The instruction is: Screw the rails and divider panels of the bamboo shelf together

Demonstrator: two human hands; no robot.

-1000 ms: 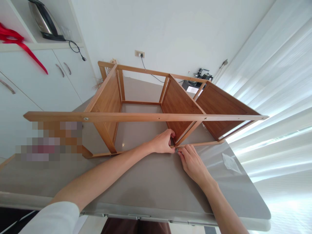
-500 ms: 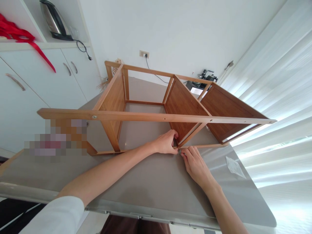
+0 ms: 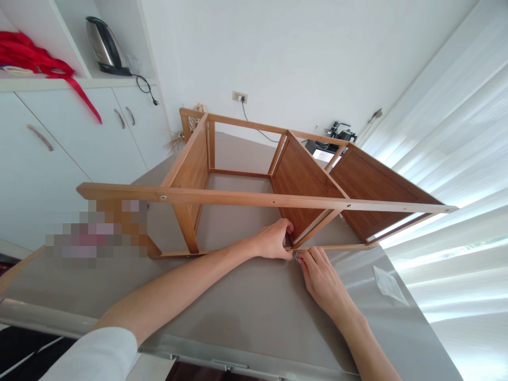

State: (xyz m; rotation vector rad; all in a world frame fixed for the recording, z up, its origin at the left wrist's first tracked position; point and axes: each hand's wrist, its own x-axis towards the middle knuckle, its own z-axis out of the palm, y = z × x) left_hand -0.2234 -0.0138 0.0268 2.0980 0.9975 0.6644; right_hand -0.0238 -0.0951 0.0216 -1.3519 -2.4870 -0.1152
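Note:
A wooden shelf rack (image 3: 254, 199) lies on its side on the grey table, with three slatless brown panels set across it. My left hand (image 3: 275, 239) reaches in under the upper rail. Its fingers are closed round the near lower rail, where the middle panel (image 3: 305, 182) meets it. Just to the right, my right hand (image 3: 319, 270) pinches a small metal hex key (image 3: 295, 255) against the outer side of that rail. Most of the key is hidden by the fingers. Bolt heads show along the upper rail.
The grey table (image 3: 238, 312) carries a small clear plastic bag (image 3: 389, 286) at right. A blurred patch (image 3: 95, 230) covers something at left. Behind stand a black appliance (image 3: 337, 135) and a wall socket (image 3: 239, 97). A kettle (image 3: 107, 47) and red ribbon (image 3: 35, 58) sit in the cabinet; curtains (image 3: 456, 211) hang right.
The whole view has shifted slightly, so everything appears a little lower and further right. Both hands keep their places at the same joint of the rack.

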